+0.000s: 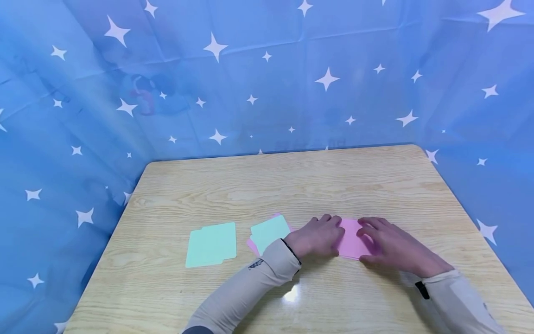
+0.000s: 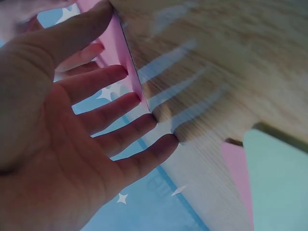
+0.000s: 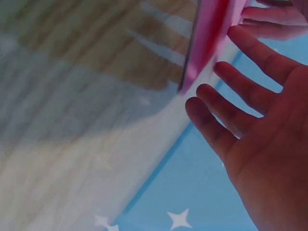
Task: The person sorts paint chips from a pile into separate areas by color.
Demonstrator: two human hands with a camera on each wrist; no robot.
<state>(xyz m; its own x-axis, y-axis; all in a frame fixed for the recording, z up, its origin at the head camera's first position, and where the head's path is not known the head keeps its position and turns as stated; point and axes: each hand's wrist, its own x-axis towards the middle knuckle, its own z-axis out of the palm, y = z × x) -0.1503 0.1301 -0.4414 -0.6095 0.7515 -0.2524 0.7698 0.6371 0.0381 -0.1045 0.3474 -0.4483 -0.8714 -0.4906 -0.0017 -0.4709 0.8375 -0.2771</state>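
In the head view a small stack of pink square cards [image 1: 349,239] lies flat on the wooden table between both hands. My left hand [image 1: 318,235] is at its left side. Its fingertips and thumb meet the edge of the pink cards [image 2: 115,45] in the left wrist view, with the fingers nearly straight. On the other side is my right hand [image 1: 388,246], fingers spread and slightly bent. In the right wrist view the right index fingertip is at the edge of the pink cards [image 3: 204,53], the other fingertips just off it. Whether that index finger touches is unclear.
Mint-green cards [image 1: 212,244] overlap at the left of the wooden table [image 1: 267,185]. Nearer the left forearm, mint-green cards [image 1: 270,232] lie over pink ones [image 1: 252,247], partly hidden by the sleeve. A blue star-patterned curtain [image 1: 267,93] surrounds the back and sides.
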